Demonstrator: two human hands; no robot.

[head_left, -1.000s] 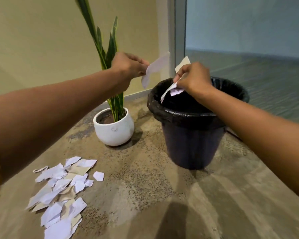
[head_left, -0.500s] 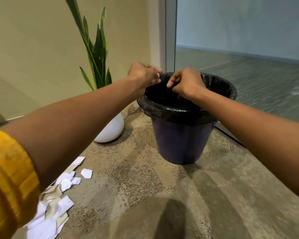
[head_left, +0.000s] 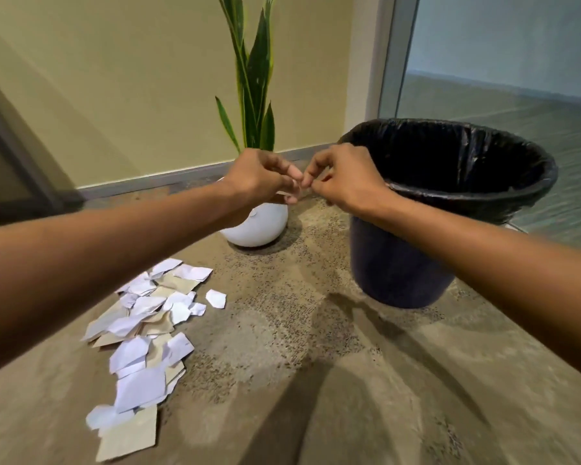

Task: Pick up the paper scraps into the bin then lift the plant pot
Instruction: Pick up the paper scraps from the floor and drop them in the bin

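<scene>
Speckled floor (head_left: 282,330), paper scraps (head_left: 148,330) below left hand (head_left: 259,177)

speckled floor (head_left: 282,347), olive wall (head_left: 114,78), glass panel (head_left: 500,45)

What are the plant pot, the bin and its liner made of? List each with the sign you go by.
Plant pot: probably glazed ceramic, being smooth, white and rounded with a soft sheen; moulded plastic cannot be ruled out.
Bin: likely plastic, with a dark, even, tapered wall and a dull finish.
Liner: thin black plastic film, crinkled and glossy, folded over the rim.
</scene>
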